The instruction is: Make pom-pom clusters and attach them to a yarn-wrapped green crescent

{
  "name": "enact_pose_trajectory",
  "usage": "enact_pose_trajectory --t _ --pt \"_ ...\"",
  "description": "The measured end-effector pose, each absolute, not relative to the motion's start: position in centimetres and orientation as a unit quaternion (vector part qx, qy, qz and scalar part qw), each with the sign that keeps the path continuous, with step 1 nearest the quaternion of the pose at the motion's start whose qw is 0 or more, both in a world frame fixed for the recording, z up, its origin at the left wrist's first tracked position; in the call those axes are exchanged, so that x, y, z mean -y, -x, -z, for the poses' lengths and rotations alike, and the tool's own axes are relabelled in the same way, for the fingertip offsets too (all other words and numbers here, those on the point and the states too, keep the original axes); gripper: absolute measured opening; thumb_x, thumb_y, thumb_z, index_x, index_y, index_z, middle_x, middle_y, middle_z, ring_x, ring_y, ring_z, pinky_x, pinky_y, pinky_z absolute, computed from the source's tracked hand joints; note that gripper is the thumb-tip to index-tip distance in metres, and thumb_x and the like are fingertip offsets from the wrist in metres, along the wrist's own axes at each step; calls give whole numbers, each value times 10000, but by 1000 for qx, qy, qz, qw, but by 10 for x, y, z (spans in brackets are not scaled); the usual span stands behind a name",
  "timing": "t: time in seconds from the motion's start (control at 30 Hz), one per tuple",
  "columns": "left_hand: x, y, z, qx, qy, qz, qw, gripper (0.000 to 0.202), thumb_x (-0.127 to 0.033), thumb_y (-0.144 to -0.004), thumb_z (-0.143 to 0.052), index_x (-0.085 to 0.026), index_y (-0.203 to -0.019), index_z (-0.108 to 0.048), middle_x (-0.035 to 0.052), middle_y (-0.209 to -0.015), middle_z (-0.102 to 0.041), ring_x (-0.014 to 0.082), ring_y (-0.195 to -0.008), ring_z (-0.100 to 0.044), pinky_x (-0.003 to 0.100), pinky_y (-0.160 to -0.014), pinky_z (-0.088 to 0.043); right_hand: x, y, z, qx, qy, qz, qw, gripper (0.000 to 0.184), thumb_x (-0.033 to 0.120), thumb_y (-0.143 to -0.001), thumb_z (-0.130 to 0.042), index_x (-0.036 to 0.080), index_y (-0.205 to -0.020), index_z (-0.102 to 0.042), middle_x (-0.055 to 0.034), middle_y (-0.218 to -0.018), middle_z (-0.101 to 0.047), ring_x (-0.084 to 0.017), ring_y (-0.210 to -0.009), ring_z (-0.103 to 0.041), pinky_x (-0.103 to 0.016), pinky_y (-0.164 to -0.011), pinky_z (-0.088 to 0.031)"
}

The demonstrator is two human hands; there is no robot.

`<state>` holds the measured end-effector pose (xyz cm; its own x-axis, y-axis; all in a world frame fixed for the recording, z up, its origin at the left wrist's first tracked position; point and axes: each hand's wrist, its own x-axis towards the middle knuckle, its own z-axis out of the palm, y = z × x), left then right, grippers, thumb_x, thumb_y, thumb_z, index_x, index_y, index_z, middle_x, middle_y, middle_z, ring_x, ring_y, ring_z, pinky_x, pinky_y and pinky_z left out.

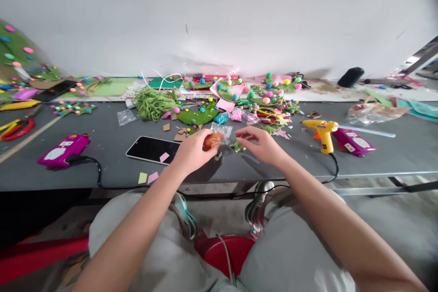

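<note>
Pompom bag [219, 136], clear with orange inside, is pinched in my left hand [191, 153] over the table [112, 178], near its front edge. My right hand [263, 145] curls just beside it; whether it grips, I cannot tell. One phone [153, 149] lies left, bare grey surface around it. One yellow glue gun [323, 133] and two magenta cases [63, 149] flank my hands. Felt clutter [239, 96] crowds the far edge.
</note>
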<state>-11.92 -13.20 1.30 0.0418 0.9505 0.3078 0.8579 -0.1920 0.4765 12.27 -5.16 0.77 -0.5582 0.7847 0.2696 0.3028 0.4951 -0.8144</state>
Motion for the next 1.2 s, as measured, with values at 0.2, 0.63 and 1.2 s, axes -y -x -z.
enact_pose_trajectory --t 0.2,0.63,1.2 --pt "154 123 -7 -525 -758 -374 102 352 -283 -917 -675 -204 -1257 -632 65 -1155 -748 206 -977 -715 327 -898 -551 72 -106 -26 807 282 -418 309 175 290 -965 -650 193 -1061 -759 -38 -1034 -778 -169 -933 -714 -304 -849 -574" --pt "163 123 10 -528 -747 -383 131 256 -276 -983 -638 -225 -1232 -617 49 -1133 -731 189 -982 -703 305 -878 -569 88 -96 -1 770 353 -420 327 107 205 -917 -643 208 -996 -714 -16 -899 -748 -146 -798 -678 -281 -744 -560" --pt "166 126 12 -507 -737 -420 151 238 -243 -938 -680 -229 -1175 -663 43 -1112 -752 184 -959 -719 309 -869 -586 87 -97 -4 806 307 -389 324 214 312 -930 -714 220 -1106 -793 -52 -967 -752 -163 -823 -688 -306 -767 -587"
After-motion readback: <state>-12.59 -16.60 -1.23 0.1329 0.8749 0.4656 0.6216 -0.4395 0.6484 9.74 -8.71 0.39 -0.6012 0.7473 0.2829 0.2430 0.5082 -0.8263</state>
